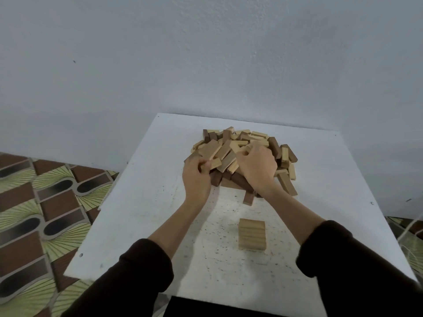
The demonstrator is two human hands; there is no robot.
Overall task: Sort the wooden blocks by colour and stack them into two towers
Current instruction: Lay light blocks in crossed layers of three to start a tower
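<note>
We see both arms reaching forward from the near edge over the white bench (pixel 142 202), dark sleeves (pixel 137 271) pushed back to mid-forearm and the wrists bare. The two hands meet at the near side of the pile of blocks (pixel 231 145), a loose heap of light and dark wooden pieces lying at the far middle of the bench.

The left hand (pixel 196 177) sits at the near left edge of the pile, back of the hand towards us. Its fingers (pixel 203 165) are curled, grasping a light block (pixel 215 163) that lies tilted against its neighbours.

The right hand (pixel 256 170) rests on top of the pile just right of the left hand, knuckles raised. Its fingers (pixel 246 153) bend down among the light pieces. We cannot tell whether they have hold of a block or only press on the heap.

A single dark block (pixel 248 199) lies at the near edge of the pile, just beside the right wrist. Nearer to us, between the forearms and well apart from the pile, stands a low stack (pixel 251 234) of light blocks, squared up on the bench.

Patterned floor (pixel 45 202) shows to the left, and a plain pale wall (pixel 206 53) rises behind.
</note>
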